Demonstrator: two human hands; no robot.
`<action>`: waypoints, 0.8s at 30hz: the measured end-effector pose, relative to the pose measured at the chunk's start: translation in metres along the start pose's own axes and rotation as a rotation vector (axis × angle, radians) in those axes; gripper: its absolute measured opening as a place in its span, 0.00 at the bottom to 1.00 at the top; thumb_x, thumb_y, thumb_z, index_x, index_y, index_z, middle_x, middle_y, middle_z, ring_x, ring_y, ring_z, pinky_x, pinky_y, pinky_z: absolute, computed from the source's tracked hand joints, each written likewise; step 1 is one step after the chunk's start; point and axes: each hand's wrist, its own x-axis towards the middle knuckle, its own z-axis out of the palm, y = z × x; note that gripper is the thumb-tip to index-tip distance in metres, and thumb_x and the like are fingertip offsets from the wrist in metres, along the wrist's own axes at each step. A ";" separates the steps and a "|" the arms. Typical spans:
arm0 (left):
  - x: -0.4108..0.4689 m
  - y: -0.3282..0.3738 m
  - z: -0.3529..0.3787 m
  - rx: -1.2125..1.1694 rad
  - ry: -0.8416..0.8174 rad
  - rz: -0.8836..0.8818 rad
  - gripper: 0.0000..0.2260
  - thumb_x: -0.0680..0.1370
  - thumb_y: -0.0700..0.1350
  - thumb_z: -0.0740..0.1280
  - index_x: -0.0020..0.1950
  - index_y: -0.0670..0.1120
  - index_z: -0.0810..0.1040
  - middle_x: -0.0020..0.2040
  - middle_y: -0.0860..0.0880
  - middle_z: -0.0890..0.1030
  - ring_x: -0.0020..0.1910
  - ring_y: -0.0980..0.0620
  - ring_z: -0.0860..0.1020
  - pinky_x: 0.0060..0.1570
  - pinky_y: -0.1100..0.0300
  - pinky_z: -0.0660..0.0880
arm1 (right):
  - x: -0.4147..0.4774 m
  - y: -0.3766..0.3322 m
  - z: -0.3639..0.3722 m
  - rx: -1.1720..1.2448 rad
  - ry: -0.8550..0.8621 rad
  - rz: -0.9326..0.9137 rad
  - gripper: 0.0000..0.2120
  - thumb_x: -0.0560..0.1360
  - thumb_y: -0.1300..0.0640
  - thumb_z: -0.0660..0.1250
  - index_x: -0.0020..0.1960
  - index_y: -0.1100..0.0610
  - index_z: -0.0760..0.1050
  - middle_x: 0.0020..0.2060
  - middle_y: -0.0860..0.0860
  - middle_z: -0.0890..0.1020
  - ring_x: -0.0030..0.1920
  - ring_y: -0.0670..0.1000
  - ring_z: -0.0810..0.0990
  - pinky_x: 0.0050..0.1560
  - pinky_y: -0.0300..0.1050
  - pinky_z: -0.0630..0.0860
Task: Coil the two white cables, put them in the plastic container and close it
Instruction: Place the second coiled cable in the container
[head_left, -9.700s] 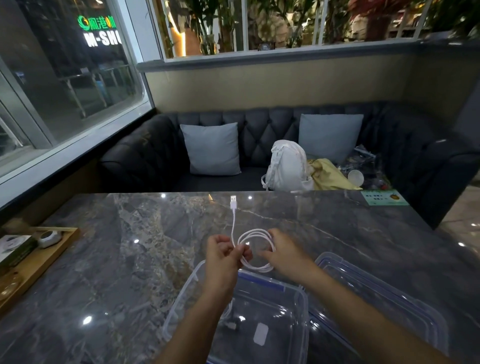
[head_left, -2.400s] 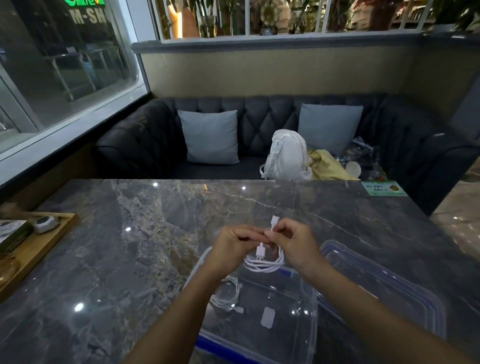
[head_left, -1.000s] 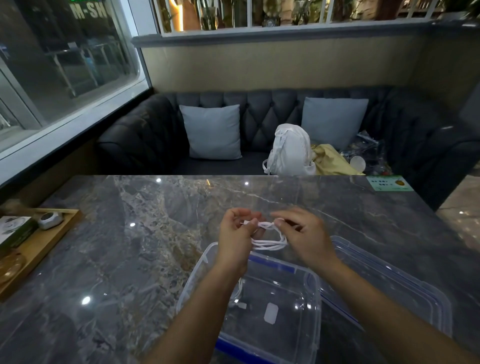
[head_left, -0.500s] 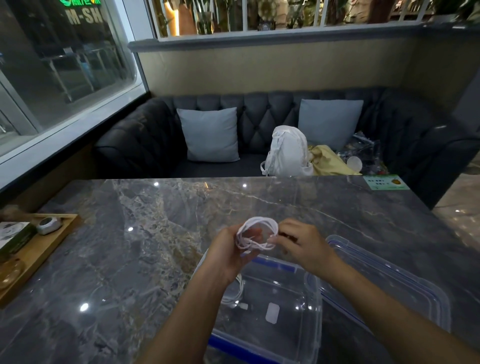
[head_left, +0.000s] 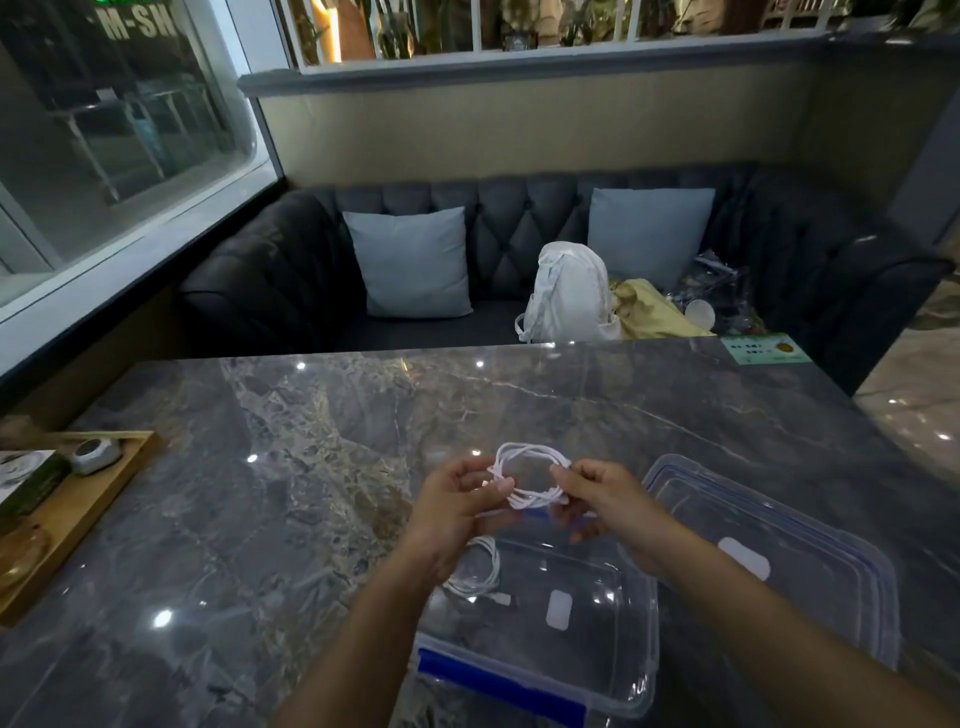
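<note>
Two white cables are in play, and they sit apart. Nearest, below the fingers, one clear plastic container stands open on the marble table, with one blue clip on its near edge. One coiled cable lies inside it at the left end, under the left wrist.

Up from there, over the container's far rim, two bare hands meet. The left hand pinches the left side of the second cable, thumb pressed down against curled fingers. The right hand grips the right side of that same coil, fingertips closed on the strands. So the second cable hangs in the air between the two sets of fingers, a flat loop of several turns, clear of the container.

Right of the right-hand fingers, one blue-edged lid lies flat on the table, just beside the container; whether they touch, I can't tell.

Well left of the left-hand fingers, one wooden tray sits at the table's edge with small items on it.

Beyond the fingers, at the far right corner of the table, there's one green card. Past that, one dark tufted sofa carries two pale cushions, one on the left and one on the right. Between them stands one white backpack, with one yellow cloth just beside it.
</note>
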 end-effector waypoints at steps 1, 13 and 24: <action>-0.001 -0.004 -0.002 0.036 0.007 -0.020 0.09 0.72 0.31 0.69 0.49 0.41 0.76 0.38 0.47 0.84 0.36 0.51 0.84 0.33 0.60 0.80 | -0.001 0.003 0.002 -0.024 0.005 0.028 0.11 0.75 0.54 0.64 0.38 0.60 0.73 0.31 0.55 0.79 0.30 0.49 0.76 0.27 0.41 0.74; -0.006 -0.053 -0.009 0.588 0.010 -0.140 0.09 0.72 0.36 0.70 0.42 0.50 0.77 0.41 0.44 0.84 0.40 0.48 0.84 0.41 0.55 0.82 | -0.023 0.037 0.022 -0.144 0.144 0.412 0.09 0.79 0.60 0.57 0.46 0.65 0.71 0.34 0.58 0.75 0.29 0.52 0.79 0.27 0.42 0.78; 0.016 -0.083 -0.001 1.043 -0.116 -0.140 0.13 0.71 0.41 0.72 0.55 0.43 0.77 0.50 0.44 0.83 0.48 0.47 0.81 0.44 0.58 0.76 | -0.011 0.068 0.034 -0.369 0.315 0.612 0.08 0.78 0.61 0.57 0.51 0.62 0.73 0.48 0.61 0.80 0.42 0.59 0.83 0.36 0.48 0.81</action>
